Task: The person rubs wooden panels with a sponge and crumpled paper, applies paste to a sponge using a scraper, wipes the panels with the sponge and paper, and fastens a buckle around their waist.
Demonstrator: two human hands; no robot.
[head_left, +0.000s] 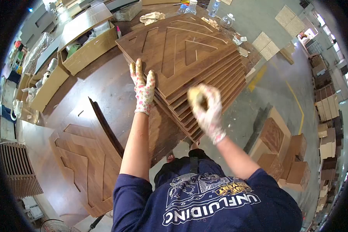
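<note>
A stack of brown wooden panels (216,83) stands fanned in steps in front of me. Raised strips form angular shapes on the top one. My left hand (143,89), in a flowered glove with stained fingertips, lies at the stack's left edge with its fingers stretched out. Over the stepped near edges is my right hand (208,110), gloved too and slightly blurred. Its fingers are curled around something yellowish that I cannot make out. A similar panel with grooved shapes (85,166) lies on the table to the left.
Cardboard boxes with bags and bottles (89,48) line the table's far left. Clear plastic bottles (190,7) and a crumpled cloth (152,17) are behind the stack. Brown wrapped boxes (294,154) sit on the floor at right. A slatted stack (19,166) is far left.
</note>
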